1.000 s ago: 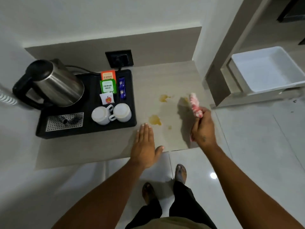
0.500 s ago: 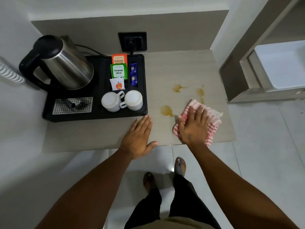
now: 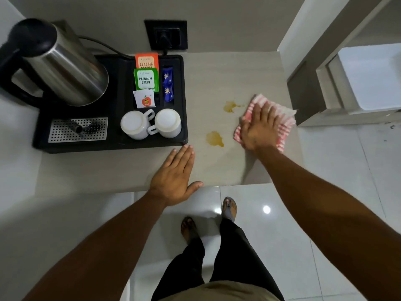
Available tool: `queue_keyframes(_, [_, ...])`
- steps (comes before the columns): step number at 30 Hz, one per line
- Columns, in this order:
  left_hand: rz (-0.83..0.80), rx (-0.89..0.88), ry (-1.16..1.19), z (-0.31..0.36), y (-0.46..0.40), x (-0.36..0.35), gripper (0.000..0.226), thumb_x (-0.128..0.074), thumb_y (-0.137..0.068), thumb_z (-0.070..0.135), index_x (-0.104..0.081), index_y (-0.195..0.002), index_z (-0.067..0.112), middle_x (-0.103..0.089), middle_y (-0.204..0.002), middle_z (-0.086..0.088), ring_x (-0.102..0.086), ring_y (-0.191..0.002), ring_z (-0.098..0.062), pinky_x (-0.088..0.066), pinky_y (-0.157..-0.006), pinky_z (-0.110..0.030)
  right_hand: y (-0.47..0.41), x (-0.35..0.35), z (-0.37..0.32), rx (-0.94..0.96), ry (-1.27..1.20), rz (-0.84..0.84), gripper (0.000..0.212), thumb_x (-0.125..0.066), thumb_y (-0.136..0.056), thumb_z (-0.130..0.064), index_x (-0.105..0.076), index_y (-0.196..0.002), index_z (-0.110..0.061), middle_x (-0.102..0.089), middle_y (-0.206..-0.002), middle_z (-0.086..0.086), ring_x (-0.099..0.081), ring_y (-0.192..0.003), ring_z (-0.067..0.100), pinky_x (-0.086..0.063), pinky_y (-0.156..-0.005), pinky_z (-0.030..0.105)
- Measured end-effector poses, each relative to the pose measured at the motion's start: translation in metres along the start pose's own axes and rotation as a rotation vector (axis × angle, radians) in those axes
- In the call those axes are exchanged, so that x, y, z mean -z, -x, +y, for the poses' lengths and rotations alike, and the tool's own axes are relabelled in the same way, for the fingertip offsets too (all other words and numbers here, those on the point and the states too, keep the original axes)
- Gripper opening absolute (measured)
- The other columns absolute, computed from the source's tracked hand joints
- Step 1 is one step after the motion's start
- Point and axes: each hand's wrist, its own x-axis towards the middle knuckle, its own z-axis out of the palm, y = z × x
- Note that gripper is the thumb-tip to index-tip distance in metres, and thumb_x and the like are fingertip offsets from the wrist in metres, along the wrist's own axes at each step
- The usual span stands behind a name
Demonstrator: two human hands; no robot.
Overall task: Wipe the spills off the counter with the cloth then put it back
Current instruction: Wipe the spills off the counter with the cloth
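A red-and-white striped cloth (image 3: 284,124) lies flat on the beige counter (image 3: 227,79) near its right edge. My right hand (image 3: 259,127) presses down on it with fingers spread. Two amber spills show on the counter: one (image 3: 230,106) just left of the cloth's far corner, another (image 3: 214,139) nearer the front. My left hand (image 3: 175,177) rests flat and empty on the counter's front edge, fingers together, beside the tray's corner.
A black tray (image 3: 182,101) at the left holds a steel kettle (image 3: 63,64), tea sachets (image 3: 145,80) and two upturned white cups (image 3: 152,123). A wall socket (image 3: 166,34) sits behind. An open white drawer (image 3: 368,81) is at the right. Glossy floor tiles and my feet are below.
The cloth went from bunched in my raised right hand to flat on the counter, then slid away from me over the far-right spill. My left hand stayed put.
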Motion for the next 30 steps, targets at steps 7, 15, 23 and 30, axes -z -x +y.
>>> queue_keyframes(7, [0.026,-0.01,-0.009,0.001,-0.003,-0.001,0.094,-0.018,-0.099,0.069,-0.016,-0.16,-0.004,-0.016,-0.169,-0.024,-0.012,-0.159,-0.034,-0.016,-0.129,-0.053,0.026,0.01,0.044,0.021,0.024,-0.016,0.076,-0.022,-0.103,-0.064,-0.009,-0.163,-0.019,0.0,-0.169,0.018,0.002,-0.155,0.04,0.005,-0.123,0.052])
queue_keyframes(15, [-0.019,-0.017,0.025,0.0,-0.002,0.002,0.087,-0.012,-0.102,0.062,-0.01,-0.161,-0.002,-0.012,-0.171,-0.022,-0.008,-0.159,-0.033,-0.011,-0.13,-0.051,-0.018,0.007,-0.006,0.103,0.009,-0.046,0.074,-0.024,-0.101,-0.056,-0.014,-0.163,-0.017,-0.005,-0.169,0.019,-0.002,-0.154,0.041,-0.002,-0.124,0.053])
queue_keyframes(23, [0.011,-0.016,0.038,-0.002,-0.003,-0.003,0.087,-0.019,-0.104,0.064,-0.013,-0.161,-0.002,-0.015,-0.171,-0.021,-0.01,-0.159,-0.033,-0.014,-0.129,-0.051,-0.045,0.024,0.03,0.084,0.092,-0.038,0.086,-0.027,-0.094,-0.075,-0.016,-0.162,-0.024,-0.008,-0.168,0.021,-0.005,-0.153,0.044,0.006,-0.12,0.058])
queue_keyframes(30, [0.017,-0.028,0.035,-0.002,-0.003,0.0,0.084,-0.025,-0.105,0.06,-0.018,-0.16,-0.003,-0.02,-0.169,-0.023,-0.016,-0.158,-0.036,-0.016,-0.129,-0.052,-0.087,0.02,-0.026,0.19,0.013,-0.048,0.063,-0.018,-0.107,-0.051,-0.013,-0.163,-0.023,-0.004,-0.17,0.016,0.001,-0.155,0.041,0.003,-0.124,0.054])
